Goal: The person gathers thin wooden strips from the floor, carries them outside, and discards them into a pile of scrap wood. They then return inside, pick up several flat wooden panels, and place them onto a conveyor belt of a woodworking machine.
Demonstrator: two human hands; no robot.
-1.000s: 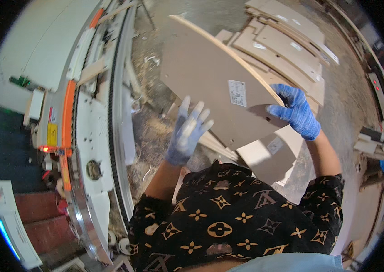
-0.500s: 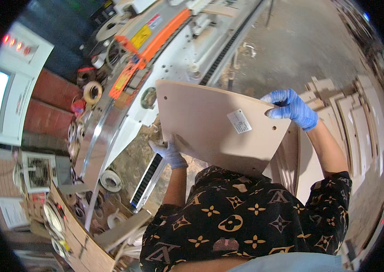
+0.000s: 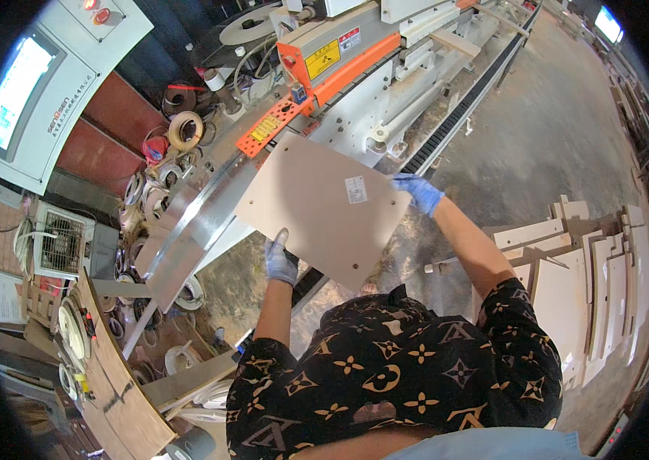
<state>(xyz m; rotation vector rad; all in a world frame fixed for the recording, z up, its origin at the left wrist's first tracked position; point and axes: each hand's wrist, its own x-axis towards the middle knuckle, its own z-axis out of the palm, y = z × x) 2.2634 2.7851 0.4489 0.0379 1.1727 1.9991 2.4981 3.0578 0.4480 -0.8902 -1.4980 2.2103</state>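
A flat beige board [image 3: 317,207] with small drilled holes near its corners and a white label [image 3: 356,189] is held out in front of me. My left hand [image 3: 281,259], in a blue-grey glove, grips its lower left edge with the thumb on top. On the right corner, my right hand [image 3: 420,192], in a blue glove, is closed on the edge; its fingers are partly hidden beneath. The board's far left side reaches over the metal infeed table [image 3: 186,222] of a long machine, next to an orange perforated guard [image 3: 269,127]. Whether it touches the metal cannot be told.
The white and orange machine [image 3: 355,84] runs away to the upper right, with a black roller track [image 3: 470,96] alongside. Stacked boards [image 3: 562,284] lean on the right. Rolls of edging tape [image 3: 185,131] crowd the left, below a control cabinet [image 3: 71,92] with a lit screen.
The board has moved left and turned, bringing it nearer the machine's metal table. Both hands have kept their grip and travelled with it. The view has swung toward the right.
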